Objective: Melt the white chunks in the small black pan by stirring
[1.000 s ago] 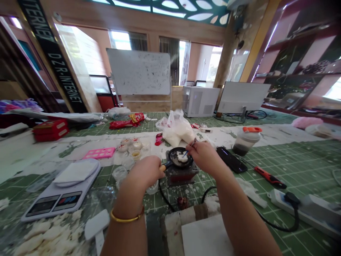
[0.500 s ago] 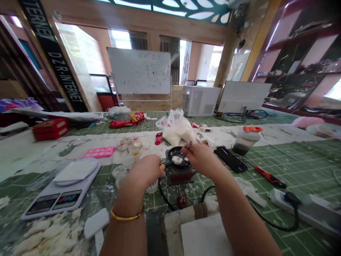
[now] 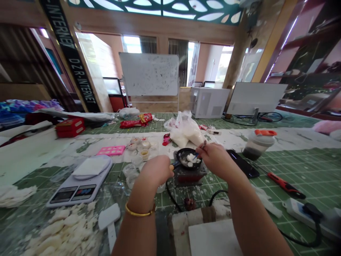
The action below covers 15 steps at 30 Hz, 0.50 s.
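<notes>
A small black pan (image 3: 183, 156) with white chunks (image 3: 190, 158) in it sits on a little red and grey heater (image 3: 189, 174) in the middle of the table. My left hand (image 3: 157, 170) is closed round the pan's orange handle (image 3: 172, 166). My right hand (image 3: 215, 158) pinches a thin stirring stick (image 3: 200, 149) whose tip dips into the white chunks. A gold bangle circles my left wrist.
A white kitchen scale (image 3: 80, 183) stands at the left, white flakes (image 3: 64, 227) in front of it. Small clear cups (image 3: 138, 149), a pink mould (image 3: 111, 150), a plastic bag (image 3: 183, 129), a lidded jar (image 3: 257, 144), a black phone (image 3: 243, 165), a red cutter (image 3: 286, 180) and a power strip (image 3: 314, 213) lie around.
The view has shifted, so everything sits further right in frame. My right hand moved the stick about in the pan. My left hand kept its hold on the handle.
</notes>
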Each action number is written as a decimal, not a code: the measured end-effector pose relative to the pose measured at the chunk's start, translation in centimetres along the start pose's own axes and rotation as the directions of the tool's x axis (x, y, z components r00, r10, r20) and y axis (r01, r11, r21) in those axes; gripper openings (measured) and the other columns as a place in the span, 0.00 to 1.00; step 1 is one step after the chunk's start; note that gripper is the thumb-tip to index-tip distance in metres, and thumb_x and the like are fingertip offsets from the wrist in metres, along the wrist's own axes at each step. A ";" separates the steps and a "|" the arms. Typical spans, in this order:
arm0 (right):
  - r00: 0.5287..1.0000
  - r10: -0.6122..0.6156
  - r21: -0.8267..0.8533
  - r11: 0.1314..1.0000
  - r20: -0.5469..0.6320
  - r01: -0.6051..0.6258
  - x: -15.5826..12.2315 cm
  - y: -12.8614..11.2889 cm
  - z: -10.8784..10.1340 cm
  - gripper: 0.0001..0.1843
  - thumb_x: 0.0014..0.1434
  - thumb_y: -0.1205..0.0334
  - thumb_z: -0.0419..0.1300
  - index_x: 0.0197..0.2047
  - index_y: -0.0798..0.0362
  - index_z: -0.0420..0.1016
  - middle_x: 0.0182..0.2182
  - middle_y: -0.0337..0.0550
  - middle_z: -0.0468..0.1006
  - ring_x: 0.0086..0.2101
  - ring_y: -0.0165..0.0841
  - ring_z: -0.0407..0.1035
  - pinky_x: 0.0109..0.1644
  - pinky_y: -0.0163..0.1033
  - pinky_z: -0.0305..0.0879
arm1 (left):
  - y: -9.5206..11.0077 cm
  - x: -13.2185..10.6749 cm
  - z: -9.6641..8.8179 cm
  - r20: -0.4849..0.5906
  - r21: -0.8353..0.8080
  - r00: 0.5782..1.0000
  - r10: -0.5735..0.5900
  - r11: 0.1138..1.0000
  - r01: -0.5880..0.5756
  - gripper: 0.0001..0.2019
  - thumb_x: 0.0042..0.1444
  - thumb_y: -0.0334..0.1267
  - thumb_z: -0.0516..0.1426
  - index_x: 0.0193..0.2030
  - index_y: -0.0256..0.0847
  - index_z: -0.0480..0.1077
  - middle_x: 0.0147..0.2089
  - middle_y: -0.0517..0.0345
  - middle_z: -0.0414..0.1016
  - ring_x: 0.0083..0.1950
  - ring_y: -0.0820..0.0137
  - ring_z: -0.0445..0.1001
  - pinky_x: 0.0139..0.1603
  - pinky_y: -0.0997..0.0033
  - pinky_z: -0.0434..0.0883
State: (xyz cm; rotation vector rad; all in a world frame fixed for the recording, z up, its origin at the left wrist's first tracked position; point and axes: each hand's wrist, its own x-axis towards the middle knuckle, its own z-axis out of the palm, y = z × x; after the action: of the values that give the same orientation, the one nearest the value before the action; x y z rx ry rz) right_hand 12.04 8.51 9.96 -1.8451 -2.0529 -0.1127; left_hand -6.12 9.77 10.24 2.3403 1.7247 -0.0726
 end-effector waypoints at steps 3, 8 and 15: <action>0.998 -0.057 0.086 0.995 0.021 0.055 0.0 0.0 0.0 0.17 0.61 0.59 0.46 0.31 0.54 0.73 0.30 0.45 0.77 0.35 0.33 0.69 0.38 0.35 0.56 | -0.1 0.0 0.0 0.000 -0.001 1.000 0.004 1.000 -0.004 0.10 0.46 0.40 0.53 0.31 0.38 0.72 0.29 0.52 0.74 0.28 0.69 0.69 0.24 0.73 0.56; 1.000 -0.004 0.019 1.000 0.002 0.004 0.0 0.2 0.1 0.16 0.60 0.61 0.47 0.30 0.56 0.73 0.30 0.48 0.77 0.35 0.36 0.69 0.40 0.36 0.56 | -0.5 0.1 0.0 0.002 -0.025 1.000 -0.010 1.000 0.010 0.12 0.46 0.43 0.53 0.31 0.39 0.72 0.28 0.53 0.74 0.27 0.68 0.69 0.23 0.73 0.55; 1.000 -0.030 0.068 0.997 -0.004 0.030 0.0 0.2 0.1 0.17 0.61 0.59 0.46 0.31 0.54 0.73 0.29 0.46 0.77 0.33 0.34 0.69 0.36 0.35 0.55 | -1.2 0.2 0.0 0.014 -0.073 1.000 -0.005 0.997 0.006 0.10 0.45 0.44 0.54 0.29 0.41 0.72 0.27 0.54 0.74 0.27 0.69 0.69 0.23 0.73 0.55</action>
State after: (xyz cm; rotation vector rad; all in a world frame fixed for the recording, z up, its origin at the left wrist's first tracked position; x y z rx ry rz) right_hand 12.20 8.54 9.80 -1.7734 -2.0568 -0.0526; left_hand -7.14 10.31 9.97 2.2781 1.6976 -0.0266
